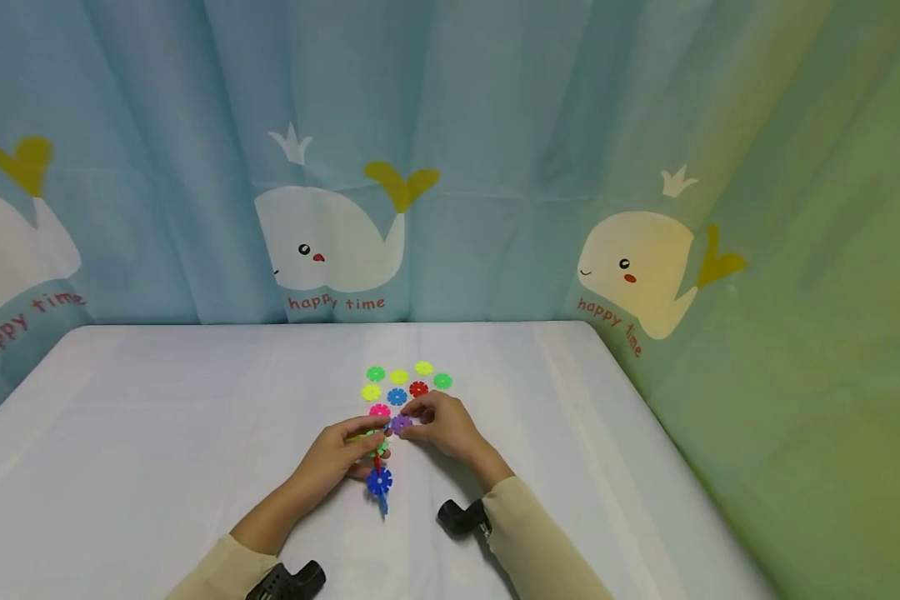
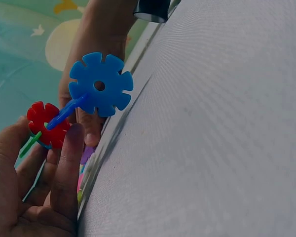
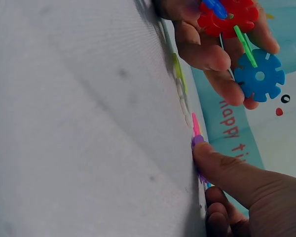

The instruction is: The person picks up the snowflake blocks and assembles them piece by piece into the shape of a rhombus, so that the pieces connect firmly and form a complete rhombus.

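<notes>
My left hand [image 1: 336, 457] holds a chain of interlocked plastic notched discs. In the left wrist view a large blue disc [image 2: 113, 74], a darker blue disc [image 2: 66, 112] seen edge-on and a red disc [image 2: 38, 116] make up one end. The right wrist view shows a green disc [image 3: 245, 45] joining the red one to a lighter blue disc [image 3: 272, 81] by the fingertips. Just right of the chain, my right hand [image 1: 453, 427] pinches a purple disc [image 1: 401, 425] between thumb and fingers, low at the white table surface. Its far side is hidden.
Loose discs lie beyond the hands on the white table [image 1: 195, 417]: pink [image 1: 379, 410], blue [image 1: 397, 397], red [image 1: 418, 388], and several yellow and green ones [image 1: 376, 373]. A whale-print curtain [image 1: 495, 167] hangs behind the table. Each wrist wears a black camera [image 1: 461, 518].
</notes>
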The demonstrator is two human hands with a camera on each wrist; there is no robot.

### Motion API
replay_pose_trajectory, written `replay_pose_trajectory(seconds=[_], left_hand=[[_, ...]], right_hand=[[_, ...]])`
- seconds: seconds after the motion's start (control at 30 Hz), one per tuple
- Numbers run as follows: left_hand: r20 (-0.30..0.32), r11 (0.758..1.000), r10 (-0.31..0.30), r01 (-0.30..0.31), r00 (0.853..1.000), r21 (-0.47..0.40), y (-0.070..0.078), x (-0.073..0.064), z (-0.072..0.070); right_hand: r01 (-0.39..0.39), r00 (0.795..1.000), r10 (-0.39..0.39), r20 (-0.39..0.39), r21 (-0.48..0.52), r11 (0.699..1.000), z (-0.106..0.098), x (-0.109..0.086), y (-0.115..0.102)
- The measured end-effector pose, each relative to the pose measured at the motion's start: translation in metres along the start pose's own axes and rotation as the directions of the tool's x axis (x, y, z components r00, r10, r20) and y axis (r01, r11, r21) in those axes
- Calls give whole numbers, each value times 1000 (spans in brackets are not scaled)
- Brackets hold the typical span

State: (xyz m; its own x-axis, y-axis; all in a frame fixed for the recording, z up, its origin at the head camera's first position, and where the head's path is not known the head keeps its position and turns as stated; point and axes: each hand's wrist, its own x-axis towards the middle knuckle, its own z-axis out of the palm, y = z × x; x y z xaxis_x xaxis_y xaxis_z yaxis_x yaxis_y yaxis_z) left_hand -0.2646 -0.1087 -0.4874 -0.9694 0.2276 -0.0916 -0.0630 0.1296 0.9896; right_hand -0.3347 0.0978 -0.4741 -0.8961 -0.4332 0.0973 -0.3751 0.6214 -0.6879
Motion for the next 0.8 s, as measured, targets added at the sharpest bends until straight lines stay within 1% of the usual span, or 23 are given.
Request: replay_pose_trajectory(seconds=[0.1, 0.2, 0.37, 0.47, 0.6, 0.8], left_hand=[[0, 1000, 3, -3, 1000, -2, -1, 1, -1], [0, 1000, 7, -7, 1000, -1, -3, 2, -1], [-4, 1000, 4, -4, 1000, -4, -3, 2, -1], [-10, 1000, -1, 1, 1000, -3, -3, 3, -1], [-20, 1000, -10, 10, 1000, 1, -3, 4, 0], [-17, 1000, -14, 14, 1000, -12, -4, 2, 1]], right_hand=[[12, 1000, -11, -10, 38, 999, 1, -1, 1], [22, 1000, -21, -17, 54, 998, 2, -1, 0], [14, 999, -11, -34, 86, 996, 1, -3, -1], [0, 999, 5, -31, 137, 991, 0, -3, -2], [-10, 1000, 17, -25, 238, 971, -3, -4, -2], [-27, 1000, 30, -4, 368, 930, -4, -6, -1]])
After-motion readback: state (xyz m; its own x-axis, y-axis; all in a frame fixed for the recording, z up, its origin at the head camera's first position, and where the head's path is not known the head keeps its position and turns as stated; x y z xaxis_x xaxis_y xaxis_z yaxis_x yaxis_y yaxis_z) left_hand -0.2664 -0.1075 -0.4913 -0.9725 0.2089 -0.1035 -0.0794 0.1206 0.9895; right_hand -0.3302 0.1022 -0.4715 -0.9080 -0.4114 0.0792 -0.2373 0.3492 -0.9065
